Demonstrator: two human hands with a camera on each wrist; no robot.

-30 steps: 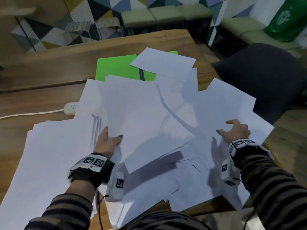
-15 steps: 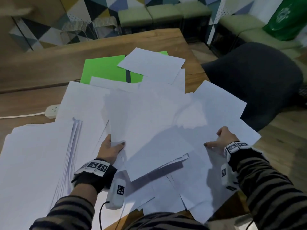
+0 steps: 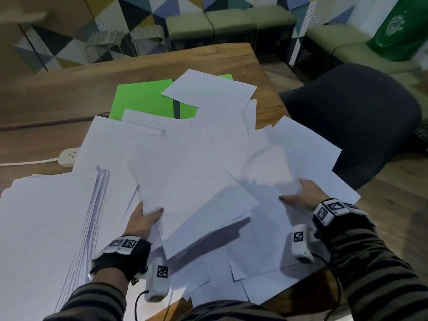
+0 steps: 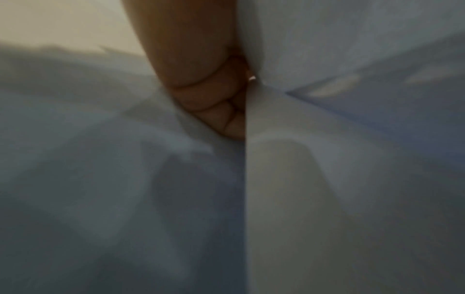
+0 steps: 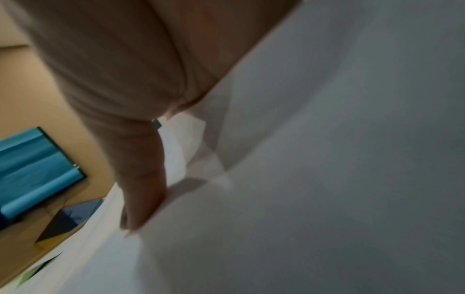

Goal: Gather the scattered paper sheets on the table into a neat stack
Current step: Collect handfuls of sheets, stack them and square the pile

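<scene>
White paper sheets (image 3: pixel 196 177) lie spread and overlapping across the wooden table (image 3: pixel 58 100). My left hand (image 3: pixel 144 216) grips the near left edge of a loose bunch of them, thumb on top and fingers hidden below. In the left wrist view the curled fingers (image 4: pixel 214 99) sit under the paper (image 4: pixel 327 179). My right hand (image 3: pixel 298 195) holds the bunch's right side, thumb on top. The right wrist view shows a finger (image 5: pixel 141 179) lying along the sheets (image 5: pixel 327 179). The bunch's near edge is raised and casts a shadow. A thicker stack (image 3: pixel 46 228) lies at the left.
A green folder (image 3: pixel 143 98) lies at the back, partly under a single white sheet (image 3: pixel 208 91). A white power strip (image 3: pixel 68 156) with its cord sits left of the papers. A dark chair (image 3: pixel 347 117) stands close to the table's right edge. Some sheets overhang the near edge.
Both hands have drawn the middle sheets closer together and lifted their near edge off the pile. My right hand has come leftward, and the shadow under the bunch has grown.
</scene>
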